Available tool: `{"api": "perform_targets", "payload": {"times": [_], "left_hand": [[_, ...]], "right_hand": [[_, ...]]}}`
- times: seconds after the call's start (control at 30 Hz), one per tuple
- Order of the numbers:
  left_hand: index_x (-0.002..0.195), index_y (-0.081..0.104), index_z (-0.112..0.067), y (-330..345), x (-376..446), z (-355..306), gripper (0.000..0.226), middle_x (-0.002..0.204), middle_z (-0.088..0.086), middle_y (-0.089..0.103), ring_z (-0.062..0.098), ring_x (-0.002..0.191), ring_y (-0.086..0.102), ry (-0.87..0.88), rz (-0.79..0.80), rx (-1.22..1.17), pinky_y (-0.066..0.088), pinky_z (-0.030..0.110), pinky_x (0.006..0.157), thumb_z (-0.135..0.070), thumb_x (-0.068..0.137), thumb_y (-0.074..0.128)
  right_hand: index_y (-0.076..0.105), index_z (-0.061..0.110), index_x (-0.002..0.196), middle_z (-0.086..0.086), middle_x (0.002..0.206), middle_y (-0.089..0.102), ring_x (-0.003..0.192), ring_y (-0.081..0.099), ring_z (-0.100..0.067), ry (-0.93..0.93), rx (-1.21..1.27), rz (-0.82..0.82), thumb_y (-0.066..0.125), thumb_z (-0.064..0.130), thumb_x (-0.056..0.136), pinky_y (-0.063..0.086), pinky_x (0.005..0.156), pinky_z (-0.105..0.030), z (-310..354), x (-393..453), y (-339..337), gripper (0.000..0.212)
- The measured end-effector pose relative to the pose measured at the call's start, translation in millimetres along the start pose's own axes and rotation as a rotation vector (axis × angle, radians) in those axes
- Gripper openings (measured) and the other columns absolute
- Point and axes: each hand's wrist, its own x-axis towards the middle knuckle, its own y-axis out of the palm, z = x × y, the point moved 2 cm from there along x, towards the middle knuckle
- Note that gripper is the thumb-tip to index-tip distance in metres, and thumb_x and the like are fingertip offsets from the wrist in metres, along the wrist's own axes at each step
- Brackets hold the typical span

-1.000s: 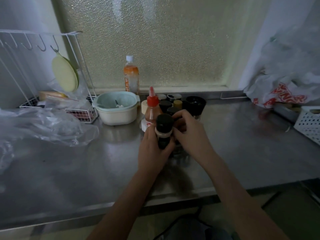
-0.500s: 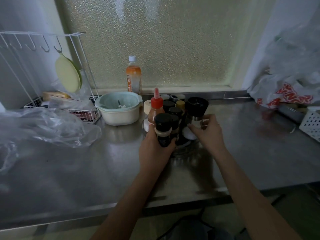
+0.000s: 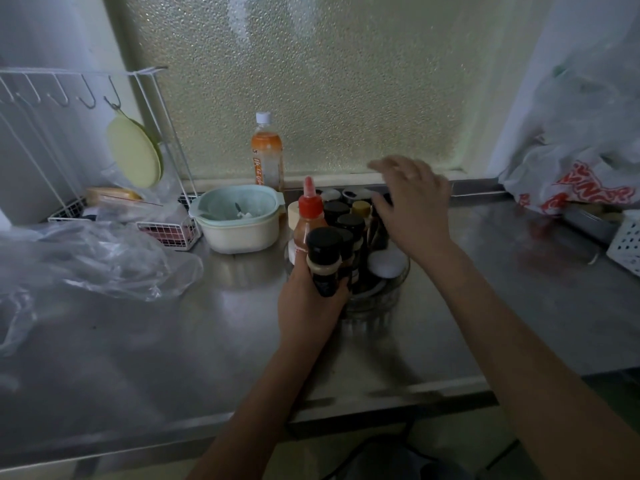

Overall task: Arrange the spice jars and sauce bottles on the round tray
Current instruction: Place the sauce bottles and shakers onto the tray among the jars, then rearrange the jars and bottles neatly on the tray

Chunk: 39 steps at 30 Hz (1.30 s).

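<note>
jars crowded on round tray (image 3: pixel 398 292) before me on desk (image 3: pixel 173 341), bowl (image 3: pixel 239 220) left of tray, drink bottle (image 3: pixel 266 154) behind bowl, my left hand (image 3: pixel 308 306) at tray's near-left

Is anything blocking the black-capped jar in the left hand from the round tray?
Black-capped jars crowd the clear round tray beside the held black-capped jar; the right hand hovers over them.

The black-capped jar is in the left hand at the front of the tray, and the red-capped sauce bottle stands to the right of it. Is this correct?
Not quite. The head view shows the sauce bottle standing to the left of the jar and a little behind it, not to the right. The rest holds: the left hand grips the jar at the front of the tray.
</note>
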Motion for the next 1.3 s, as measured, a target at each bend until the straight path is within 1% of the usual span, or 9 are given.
{"api": "perform_targets", "payload": {"times": [0.13,0.37,0.5,0.6,0.7,0.83,0.97,1.17,1.3], "left_hand": [[0.124,0.045,-0.024,0.4,2.2,3.7,0.057,0.110,0.000,0.067,0.022,0.100,0.062,-0.038,0.003,-0.012,0.048,0.030,0.078,-0.026,0.074,0.073],[0.127,0.044,-0.018,0.5,3.1,6.4,0.063,0.108,0.006,0.068,0.027,0.098,0.063,-0.011,0.005,0.004,0.052,0.039,0.079,-0.025,0.073,0.075],[0.123,0.049,-0.015,4.3,3.6,8.0,0.061,0.106,0.006,0.069,0.024,0.098,0.063,0.008,0.017,0.005,0.053,0.039,0.080,-0.027,0.071,0.077],[0.115,0.055,-0.014,7.9,4.7,11.9,0.053,0.103,0.003,0.071,0.021,0.097,0.065,0.006,0.047,0.005,0.054,0.035,0.078,-0.031,0.070,0.078],[0.118,0.053,-0.016,8.6,3.9,12.0,0.056,0.108,0.000,0.069,0.015,0.101,0.063,0.033,0.065,-0.022,0.051,0.027,0.081,-0.033,0.071,0.078],[0.120,0.045,-0.015,10.4,2.0,9.9,0.056,0.114,0.003,0.065,0.017,0.102,0.059,0.138,0.072,-0.002,0.049,0.031,0.082,-0.044,0.078,0.066],[0.114,0.037,-0.014,12.8,0.0,12.1,0.042,0.109,0.016,0.055,0.027,0.098,0.053,0.187,0.022,0.067,0.043,0.033,0.079,-0.045,0.086,0.044],[0.101,0.044,0.001,12.4,2.5,15.8,0.037,0.097,0.015,0.040,0.027,0.089,0.040,0.177,-0.040,0.115,0.042,0.043,0.077,-0.032,0.084,0.041],[0.108,0.045,0.002,12.7,3.4,17.4,0.041,0.100,0.007,0.035,0.025,0.092,0.041,0.172,-0.039,0.103,0.039,0.034,0.081,-0.031,0.083,0.044]], "right_hand": [[0.054,0.030,0.124,0.007,0.143,0.048,0.146,0.016,-0.014,-0.179,-0.298,0.397,0.045,0.031,0.096,-0.013,0.100,-0.075,9.6,20.0,21.7,0.029],[0.053,0.018,0.105,-0.002,0.131,0.054,0.141,0.024,-0.017,-0.102,-0.175,0.393,0.048,0.038,0.094,-0.010,0.105,-0.073,4.6,20.1,19.0,0.023],[0.049,0.018,0.106,-0.003,0.113,0.060,0.114,0.052,-0.020,0.018,0.348,0.252,0.053,0.036,0.091,0.020,0.114,-0.054,1.3,28.8,-4.9,0.023],[0.049,0.010,0.108,-0.002,0.101,0.062,0.087,0.058,0.005,0.059,0.735,0.002,0.055,0.017,0.092,0.042,0.087,-0.013,1.3,30.4,-34.3,0.018],[0.045,0.015,0.107,-0.005,0.096,0.058,0.087,0.059,-0.006,0.107,0.902,-0.261,0.048,0.010,0.093,0.047,0.080,-0.017,-3.7,16.1,-60.1,0.015],[0.044,0.023,0.110,-0.010,0.088,0.052,0.080,0.059,-0.022,0.223,1.024,-0.209,0.038,0.016,0.100,0.054,0.075,-0.028,-10.2,-27.2,-64.6,0.013],[0.050,0.035,0.101,0.000,0.079,0.054,0.071,0.057,-0.016,0.318,0.908,-0.012,0.043,0.025,0.098,0.052,0.070,-0.042,-8.8,-63.6,-43.9,0.012],[0.047,0.021,0.100,0.008,0.078,0.055,0.066,0.054,-0.004,0.304,0.693,0.268,0.073,0.028,0.078,0.045,0.059,-0.015,16.8,-80.6,-18.4,0.034],[0.039,0.018,0.097,-0.003,0.093,0.060,0.087,0.059,-0.026,0.352,0.469,0.316,0.080,0.037,0.068,0.047,0.067,-0.036,24.7,-83.7,7.4,0.054]]}}
